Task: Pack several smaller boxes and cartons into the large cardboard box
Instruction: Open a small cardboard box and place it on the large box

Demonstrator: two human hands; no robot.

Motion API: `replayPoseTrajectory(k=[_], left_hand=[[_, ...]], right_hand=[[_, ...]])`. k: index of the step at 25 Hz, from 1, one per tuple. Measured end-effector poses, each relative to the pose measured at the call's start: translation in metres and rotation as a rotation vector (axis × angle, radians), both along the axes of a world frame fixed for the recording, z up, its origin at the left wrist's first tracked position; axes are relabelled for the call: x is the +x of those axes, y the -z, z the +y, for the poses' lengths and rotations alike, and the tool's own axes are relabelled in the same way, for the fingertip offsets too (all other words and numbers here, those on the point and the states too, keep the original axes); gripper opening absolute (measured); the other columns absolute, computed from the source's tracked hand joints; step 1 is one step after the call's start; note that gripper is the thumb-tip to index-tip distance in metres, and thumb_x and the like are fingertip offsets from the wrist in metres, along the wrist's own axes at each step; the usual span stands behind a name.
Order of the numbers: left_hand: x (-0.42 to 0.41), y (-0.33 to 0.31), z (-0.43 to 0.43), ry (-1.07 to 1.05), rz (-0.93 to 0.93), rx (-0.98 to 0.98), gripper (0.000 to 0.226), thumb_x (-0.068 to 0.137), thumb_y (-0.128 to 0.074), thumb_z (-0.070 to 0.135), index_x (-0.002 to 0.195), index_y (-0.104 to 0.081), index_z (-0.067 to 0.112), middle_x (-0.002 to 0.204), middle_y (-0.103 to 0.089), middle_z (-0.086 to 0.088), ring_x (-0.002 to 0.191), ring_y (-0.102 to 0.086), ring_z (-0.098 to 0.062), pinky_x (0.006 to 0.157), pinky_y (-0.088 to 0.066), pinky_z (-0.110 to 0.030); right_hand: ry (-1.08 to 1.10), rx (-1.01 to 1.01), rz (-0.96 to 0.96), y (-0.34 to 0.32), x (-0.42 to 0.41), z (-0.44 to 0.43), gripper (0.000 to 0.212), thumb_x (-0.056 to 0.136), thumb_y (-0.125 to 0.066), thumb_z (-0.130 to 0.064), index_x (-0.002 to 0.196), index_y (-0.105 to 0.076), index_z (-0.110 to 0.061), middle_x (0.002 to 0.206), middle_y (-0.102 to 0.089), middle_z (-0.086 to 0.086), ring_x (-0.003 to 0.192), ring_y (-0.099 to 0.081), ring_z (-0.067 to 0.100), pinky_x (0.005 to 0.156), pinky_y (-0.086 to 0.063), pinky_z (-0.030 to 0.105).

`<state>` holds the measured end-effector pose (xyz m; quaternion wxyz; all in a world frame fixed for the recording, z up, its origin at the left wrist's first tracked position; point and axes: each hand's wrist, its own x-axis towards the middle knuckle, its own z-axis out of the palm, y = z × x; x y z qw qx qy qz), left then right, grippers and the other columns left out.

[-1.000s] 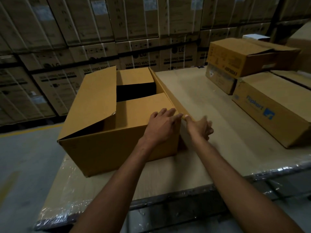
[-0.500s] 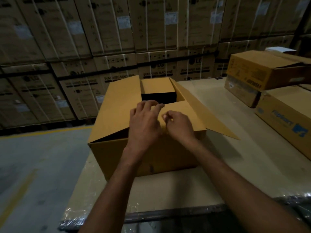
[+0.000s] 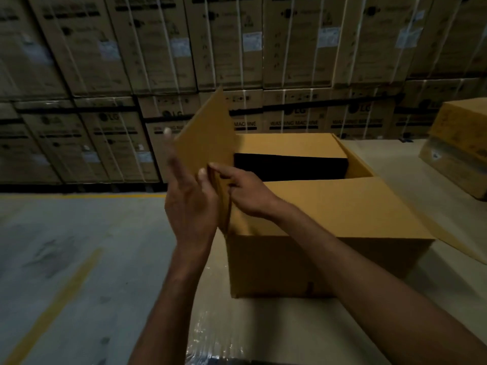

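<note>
one large open cardboard box (image 3: 329, 204), two hands, left (image 3: 191, 206) and right (image 3: 253, 197), two stacked boxes (image 3: 463, 122), many washing-machine cartons (image 3: 292, 46) behind.

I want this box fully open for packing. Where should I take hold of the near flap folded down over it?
Take the near flap by its free far edge, reaching from above into the dark gap. It lies flat, hinged at its near side, so that edge best lets fingers hook under; then likely swing it toward you.
</note>
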<state>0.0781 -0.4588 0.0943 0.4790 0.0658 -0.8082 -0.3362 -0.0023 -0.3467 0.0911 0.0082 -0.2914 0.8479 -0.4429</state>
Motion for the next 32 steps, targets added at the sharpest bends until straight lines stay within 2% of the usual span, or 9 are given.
replayPoseTrajectory(k=[3,6,11,19,22,25,27,30,32], left_hand=[[-0.011,0.031,-0.036,-0.305,-0.183,-0.009,0.079,0.092,-0.07,0.028,0.159,-0.028,0.028,0.168,0.001,-0.023,0.156,-0.008,-0.037,0.118,-0.028,-0.056],[-0.023,0.064,-0.057,-0.371,-0.311,0.196,0.082,0.083,-0.079,0.043,0.154,-0.037,0.04,0.166,0.019,-0.023,0.155,0.015,-0.042,0.122,-0.007,-0.06],[-0.03,0.093,-0.064,-0.301,-0.417,0.295,0.062,0.082,-0.077,0.052,0.14,-0.056,0.045,0.168,0.025,0.002,0.15,0.024,-0.048,0.118,0.005,-0.064],[-0.036,0.101,-0.055,-0.269,-0.552,-0.011,0.064,0.087,-0.071,0.048,0.147,-0.049,0.04,0.171,0.012,-0.009,0.154,0.01,-0.047,0.117,-0.008,-0.07],[-0.049,0.12,-0.048,0.026,-0.658,0.065,0.037,0.101,-0.057,0.034,0.138,-0.061,0.031,0.164,-0.031,-0.007,0.15,-0.03,-0.032,0.116,-0.032,-0.058],[-0.059,0.106,-0.042,0.214,-0.552,0.184,0.027,0.104,-0.052,0.028,0.127,-0.067,0.028,0.126,-0.069,0.001,0.115,-0.064,-0.02,0.091,-0.055,-0.042],[-0.071,0.083,-0.034,0.301,-0.482,0.122,0.028,0.105,-0.052,0.031,0.128,-0.068,0.025,0.123,-0.071,0.003,0.112,-0.065,-0.018,0.088,-0.055,-0.039],[-0.102,0.047,-0.009,0.481,-0.546,-0.041,0.041,0.107,-0.049,0.036,0.145,-0.056,0.021,0.143,-0.061,0.0,0.129,-0.057,-0.021,0.102,-0.05,-0.041],[-0.119,0.025,0.013,0.532,-0.635,-0.231,0.047,0.107,-0.046,0.039,0.151,-0.047,0.022,0.152,-0.052,-0.001,0.139,-0.048,-0.022,0.111,-0.043,-0.048]], right_hand=[[-0.011,0.182,0.084,0.016,-0.006,-0.035,0.059,0.103,-0.048,-0.006,0.157,-0.044,-0.029,0.164,-0.038,-0.007,0.151,-0.033,0.014,0.119,-0.024,0.025],[0.062,0.299,0.135,0.037,-0.015,-0.045,0.046,0.108,-0.048,-0.026,0.153,-0.048,-0.029,0.163,-0.039,-0.01,0.15,-0.034,0.013,0.121,-0.027,0.032],[0.081,0.356,0.126,0.055,-0.026,-0.041,0.045,0.107,-0.049,-0.042,0.15,-0.052,-0.029,0.161,-0.042,-0.011,0.147,-0.037,0.012,0.121,-0.032,0.037],[0.03,0.424,0.114,0.054,-0.029,-0.035,0.038,0.104,-0.058,-0.04,0.137,-0.066,-0.023,0.154,-0.052,-0.004,0.146,-0.039,0.014,0.121,-0.033,0.04],[0.147,0.36,0.148,0.053,-0.03,-0.031,0.033,0.104,-0.056,-0.039,0.134,-0.066,-0.029,0.147,-0.057,-0.007,0.138,-0.046,0.013,0.117,-0.037,0.042],[0.45,0.328,0.114,0.05,-0.05,0.001,0.039,0.107,-0.047,-0.037,0.144,-0.055,-0.028,0.146,-0.056,-0.003,0.136,-0.049,0.018,0.114,-0.038,0.043],[0.591,0.417,0.044,0.046,-0.069,0.035,0.04,0.109,-0.04,-0.042,0.14,-0.059,-0.024,0.137,-0.062,0.004,0.128,-0.056,0.026,0.112,-0.039,0.049],[0.587,0.476,-0.063,0.026,-0.083,0.073,0.038,0.108,-0.039,-0.046,0.098,-0.068,-0.024,0.1,-0.068,0.001,0.099,-0.064,0.026,0.104,-0.045,0.055],[0.53,0.493,0.002,0.004,-0.082,0.086,0.029,0.107,-0.045,-0.04,0.108,-0.071,-0.026,0.112,-0.07,-0.003,0.108,-0.063,0.021,0.104,-0.046,0.052]])
